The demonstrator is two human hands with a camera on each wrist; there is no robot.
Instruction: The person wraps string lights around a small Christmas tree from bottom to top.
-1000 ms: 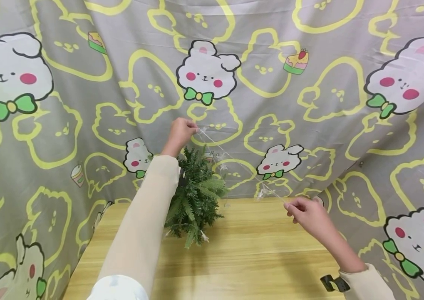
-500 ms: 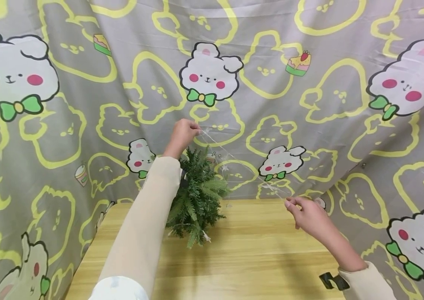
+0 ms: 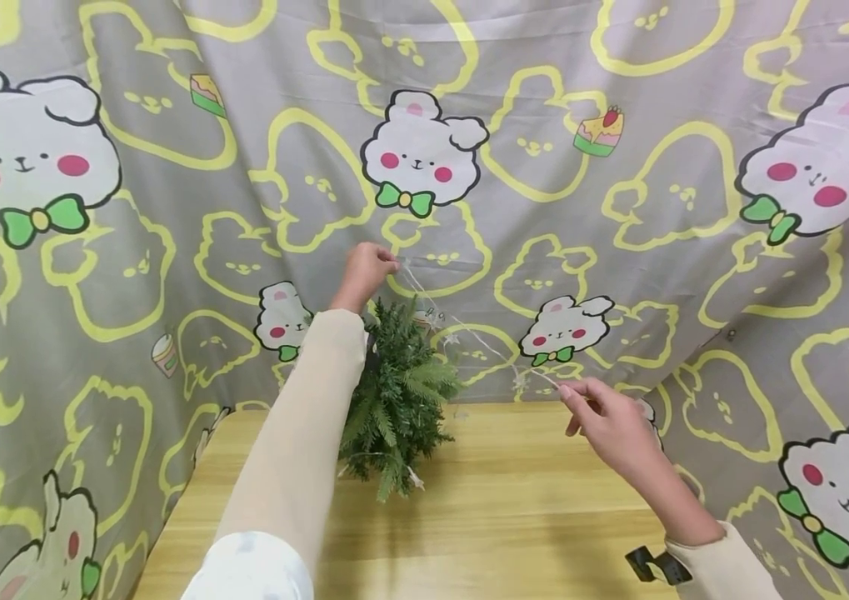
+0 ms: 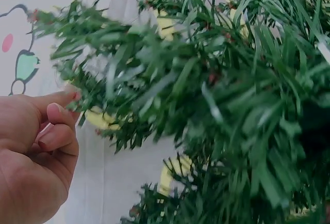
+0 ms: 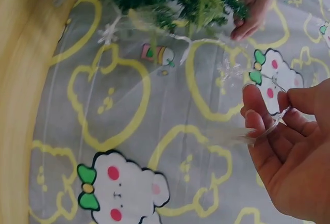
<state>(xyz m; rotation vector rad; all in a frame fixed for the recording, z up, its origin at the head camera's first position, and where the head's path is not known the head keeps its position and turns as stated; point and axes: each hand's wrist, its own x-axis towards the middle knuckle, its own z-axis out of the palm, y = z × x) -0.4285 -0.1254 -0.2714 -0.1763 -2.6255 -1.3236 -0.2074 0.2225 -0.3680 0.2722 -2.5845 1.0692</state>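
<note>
A small green artificial Christmas tree [image 3: 400, 392] stands on the wooden table. Above its top, my left hand [image 3: 367, 273] pinches a thin clear string of fairy lights [image 3: 480, 327] between thumb and fingers. The string runs down to the right, where my right hand [image 3: 607, 421] pinches it. Clear ornaments hang from it; one in the right wrist view is a snowflake [image 5: 229, 69]. Another length of the string passes behind my right fingers [image 5: 265, 126]. Low on the tree's front hangs a pale star [image 3: 415, 477]. Branches [image 4: 170, 74] crowd the left wrist view beside my left hand.
Behind and at both sides hangs a grey curtain [image 3: 544, 208] with rabbit prints, close to the back edge of the table [image 3: 514, 517]. A black strap [image 3: 656, 567] sits at the right sleeve's cuff.
My right hand has come slightly left and up, and the string between the hands sags more. The left hand stays pinched on the string above the tree with hardly any movement.
</note>
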